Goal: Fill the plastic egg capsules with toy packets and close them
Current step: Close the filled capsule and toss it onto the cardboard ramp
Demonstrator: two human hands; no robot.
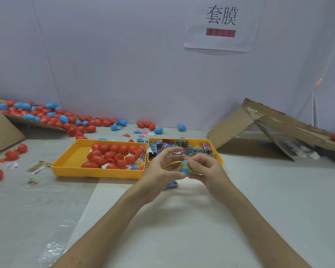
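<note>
- Your right hand (207,169) grips the egg (184,168), fingers curled over its top and right side.
- Your left hand (160,169) pinches the same egg from the left, with the thumb against its lower end. The index and middle fingers are raised and spread above it, touching nothing.
- The egg is blue, closed, and has a printed band round its middle. You hold it in the air above the table (259,190), just in front of the right tray (219,161).
- The right tray is yellow and heaped with packets (170,144).
- The left tray (97,172) touches it side by side. It is also yellow, with a perforated floor, and red eggs (104,151) fill its right half. Some of them lie open, and a few small clear bags sit among them.
- One packet (171,184) lies on the table under your left hand, partly hidden by it.
- A pile (46,115) of red and blue eggs sits at the far left on a sloped cardboard sheet and spills out along the wall.
- More eggs (13,153) lie loose at the left edge of the table, near a flat wrapper (37,167).
- A torn box (240,128) lies on its side at the far right.
- A sign (220,26) with two large characters hangs on the wall above.
</note>
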